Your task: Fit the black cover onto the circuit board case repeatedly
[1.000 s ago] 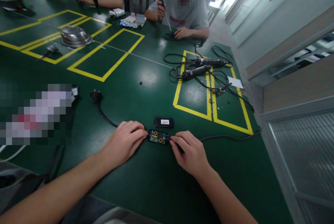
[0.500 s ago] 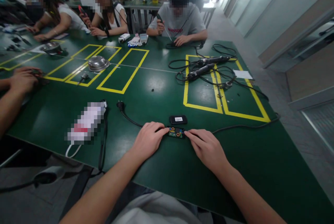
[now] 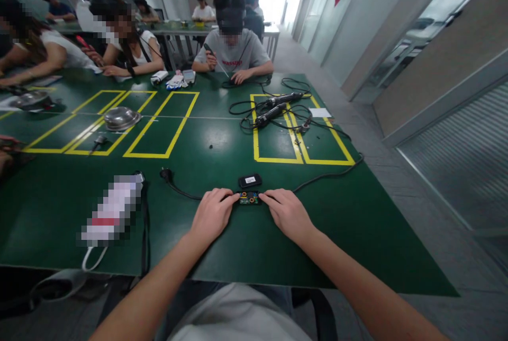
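An opened black power adapter (image 3: 249, 198) lies on the green table in front of me, its circuit board with copper coils facing up. My left hand (image 3: 213, 213) grips its left end, thumb and forefinger at the edge. Its right end is held by the fingertips of my right hand (image 3: 289, 214). The undersides of both grips are hidden. Just behind the housing lies its black cover (image 3: 250, 180), with a white label. A cord with a plug (image 3: 166, 174) emerges beyond my left hand, and another black cord (image 3: 327, 176) runs off to the right.
To the left lie a blurred-out white-and-red object (image 3: 113, 208) and a black strap (image 3: 145, 235). Farther back are a metal bowl (image 3: 121, 118), two black electric screwdrivers (image 3: 273, 113) with tangled cables, and yellow tape outlines (image 3: 278, 160). A co-worker (image 3: 233, 55) sits opposite, holding a tool.
My view has turned to the right, so the table and people appear farther left. Both hands stay at the two ends of the adapter, and the cover still lies behind it.
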The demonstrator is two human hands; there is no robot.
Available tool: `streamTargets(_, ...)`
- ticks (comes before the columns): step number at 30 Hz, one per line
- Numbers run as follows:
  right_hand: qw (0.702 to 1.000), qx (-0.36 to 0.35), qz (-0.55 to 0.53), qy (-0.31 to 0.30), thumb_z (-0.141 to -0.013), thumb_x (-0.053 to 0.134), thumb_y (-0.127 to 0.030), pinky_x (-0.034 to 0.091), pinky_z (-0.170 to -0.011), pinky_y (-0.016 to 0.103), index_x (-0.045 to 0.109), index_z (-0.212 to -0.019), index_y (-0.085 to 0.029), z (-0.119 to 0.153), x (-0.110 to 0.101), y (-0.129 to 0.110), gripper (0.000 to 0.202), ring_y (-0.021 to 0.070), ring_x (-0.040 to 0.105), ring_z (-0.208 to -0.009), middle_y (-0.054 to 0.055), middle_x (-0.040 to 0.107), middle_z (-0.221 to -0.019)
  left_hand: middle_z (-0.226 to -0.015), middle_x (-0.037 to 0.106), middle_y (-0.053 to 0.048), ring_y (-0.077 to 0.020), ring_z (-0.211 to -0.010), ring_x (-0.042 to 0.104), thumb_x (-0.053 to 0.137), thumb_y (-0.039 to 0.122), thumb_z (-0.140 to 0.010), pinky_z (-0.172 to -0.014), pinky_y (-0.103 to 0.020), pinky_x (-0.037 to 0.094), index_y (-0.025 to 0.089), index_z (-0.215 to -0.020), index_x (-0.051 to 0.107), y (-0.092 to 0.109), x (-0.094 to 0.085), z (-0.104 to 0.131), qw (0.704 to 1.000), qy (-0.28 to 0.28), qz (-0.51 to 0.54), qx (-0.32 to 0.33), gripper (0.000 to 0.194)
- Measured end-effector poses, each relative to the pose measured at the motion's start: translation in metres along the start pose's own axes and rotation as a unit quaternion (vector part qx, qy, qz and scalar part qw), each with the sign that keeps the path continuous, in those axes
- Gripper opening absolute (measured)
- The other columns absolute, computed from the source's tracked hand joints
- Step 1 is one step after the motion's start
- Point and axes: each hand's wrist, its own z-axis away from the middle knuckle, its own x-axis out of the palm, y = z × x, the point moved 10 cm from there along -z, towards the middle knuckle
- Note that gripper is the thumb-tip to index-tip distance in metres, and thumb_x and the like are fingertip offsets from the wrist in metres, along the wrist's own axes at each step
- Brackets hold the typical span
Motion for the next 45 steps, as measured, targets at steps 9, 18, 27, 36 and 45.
streamTargets(9,0.996,0.056,-0.073,-0.003,-0.105,0.052,-0.01,0.06,-0.087,0.046,0.079,-0.123,-0.02,-0.003,0.005,0.012,0.035,0.0262,0.072,-0.102,0.013,0.08,-0.114,-0.113,0.078,-0.008,-0.0235,-0.1,0.068,0.057,0.019,-0.109,-0.082,-0.037,0.055,0.023,-0.127,0.077,-0.009,0.003,-0.004,1.0,-0.004,0.024,-0.011,0.027)
streamTargets(18,0.998,0.044,-0.049,0.011,-0.104,0.051,-0.005,0.059,-0.092,0.045,0.075,-0.122,-0.017,-0.006,0.0,0.005,0.033,0.0258,0.071,-0.106,0.012,0.081,-0.113,-0.109,0.08,-0.008,-0.024,-0.1,0.071,0.054,0.021,-0.11,-0.089,-0.041,0.059,0.02,-0.116,0.073,-0.015,-0.004,-0.003,0.995,0.033,0.094,-0.007,0.02)
streamTargets(27,0.999,0.043,-0.024,0.011,-0.103,0.051,-0.005,0.06,-0.091,0.046,0.076,-0.125,-0.019,-0.005,-0.005,0.001,0.037,0.0258,0.072,-0.104,0.013,0.08,-0.114,-0.108,0.079,-0.008,-0.0237,-0.101,0.071,0.054,0.02,-0.11,-0.089,-0.04,0.059,0.021,-0.115,0.073,-0.014,-0.006,-0.001,0.993,0.032,0.109,-0.018,0.019)
streamTargets(36,0.998,0.037,-0.041,-0.007,-0.104,0.057,-0.008,0.058,-0.084,0.041,0.078,-0.118,-0.019,-0.004,0.001,0.001,0.027,0.0242,0.07,-0.099,0.012,0.079,-0.111,-0.106,0.078,-0.008,-0.0214,-0.092,0.067,0.051,0.025,-0.113,-0.081,-0.036,0.057,0.02,-0.109,0.075,-0.005,-0.004,-0.001,0.998,0.019,0.062,0.016,0.025)
streamTargets(45,0.997,0.052,-0.061,-0.009,-0.105,0.057,-0.01,0.054,-0.083,0.039,0.077,-0.113,-0.019,-0.004,0.002,0.002,0.023,0.0235,0.069,-0.1,0.011,0.08,-0.11,-0.106,0.079,-0.009,-0.0218,-0.093,0.069,0.052,0.025,-0.112,-0.082,-0.037,0.06,0.02,-0.108,0.077,-0.004,-0.009,-0.002,0.997,0.015,0.071,0.017,0.026)
